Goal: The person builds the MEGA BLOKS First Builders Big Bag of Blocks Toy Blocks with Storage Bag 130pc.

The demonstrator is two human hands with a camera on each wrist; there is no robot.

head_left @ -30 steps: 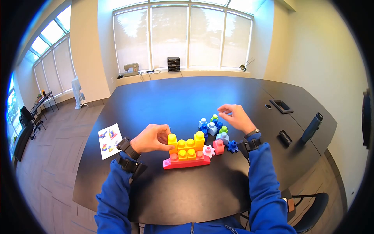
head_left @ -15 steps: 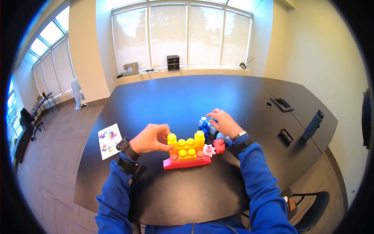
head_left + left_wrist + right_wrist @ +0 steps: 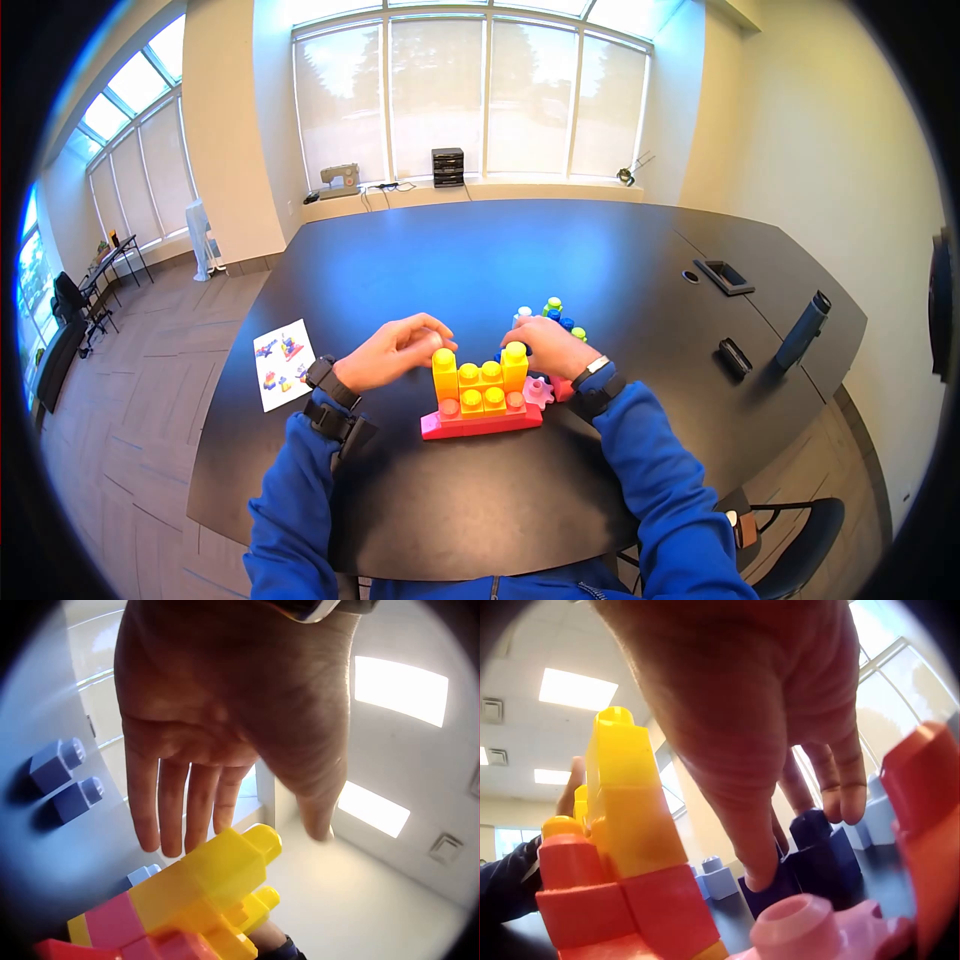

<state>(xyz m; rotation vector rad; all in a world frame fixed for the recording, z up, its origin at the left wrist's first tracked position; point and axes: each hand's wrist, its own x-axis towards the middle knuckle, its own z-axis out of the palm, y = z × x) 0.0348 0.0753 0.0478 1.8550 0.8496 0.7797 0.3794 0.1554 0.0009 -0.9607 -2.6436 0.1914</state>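
Straight-fingered and empty, the left hand [image 3: 392, 354] hovers beside the red-and-yellow block build [image 3: 482, 404], which stands foremost, its pieces apparently joined. Whether the right hand [image 3: 558, 350] pinches the dark blue block [image 3: 823, 861] cannot be told; farther back, a green block [image 3: 553, 305] lies unattached, suggesting work only partway done.

The right hand [image 3: 739, 712] partly hides the dark blue blocks [image 3: 826, 861] from me (gripped or not, I can't tell); the printed sheet [image 3: 284, 365] shows too small to read.
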